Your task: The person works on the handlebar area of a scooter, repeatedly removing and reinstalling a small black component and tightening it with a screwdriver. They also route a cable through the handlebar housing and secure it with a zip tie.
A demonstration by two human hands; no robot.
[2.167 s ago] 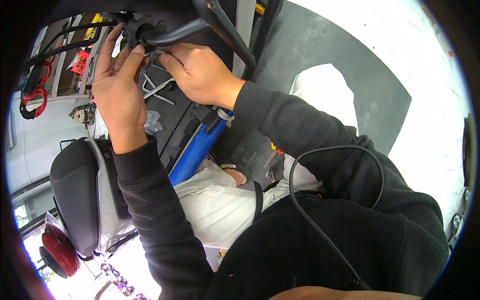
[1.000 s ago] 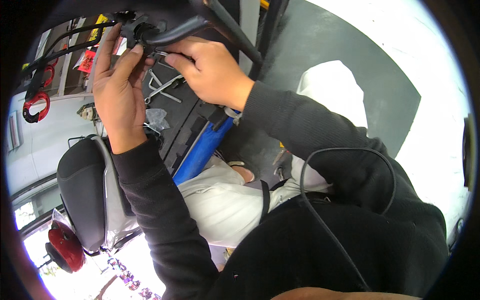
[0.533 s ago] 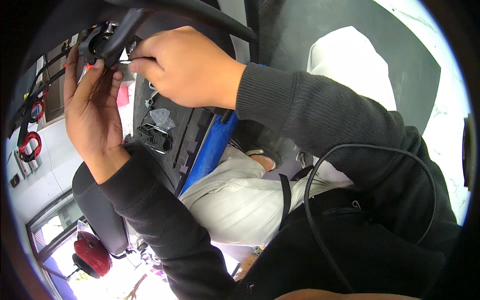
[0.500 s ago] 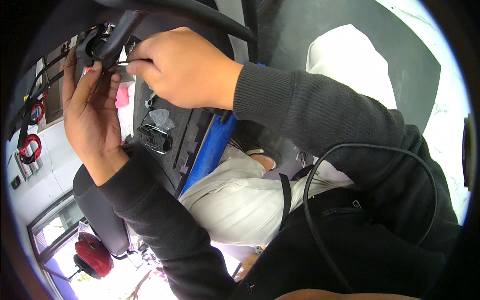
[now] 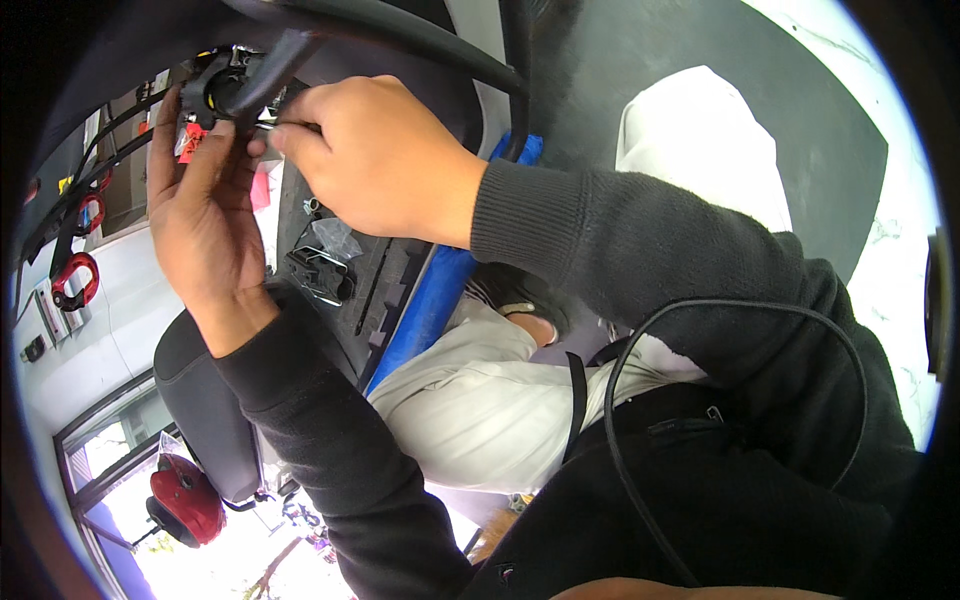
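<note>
At the upper left, a black round clamp-like part (image 5: 207,92) sits on a black tube (image 5: 275,72). My left hand (image 5: 212,225) reaches up to it from below, thumb and fingers closed about its underside. My right hand (image 5: 385,155) is beside it, thumb and forefinger pinched on a thin metal rod (image 5: 265,125) that points toward the clamp. The rod's far end is hidden, so its kind cannot be told. Black cables (image 5: 110,155) run off to the left of the clamp.
A thick black bar (image 5: 420,45) crosses above my hands. Below them are a black wire-framed part (image 5: 318,275), a clear plastic bag (image 5: 337,240) and a blue padded roll (image 5: 425,305). A black seat (image 5: 205,400) and a red helmet-like object (image 5: 187,502) are at lower left.
The scene has shifted slightly right and down in the picture, the hands and clamp with it. Both hands keep their grip.
</note>
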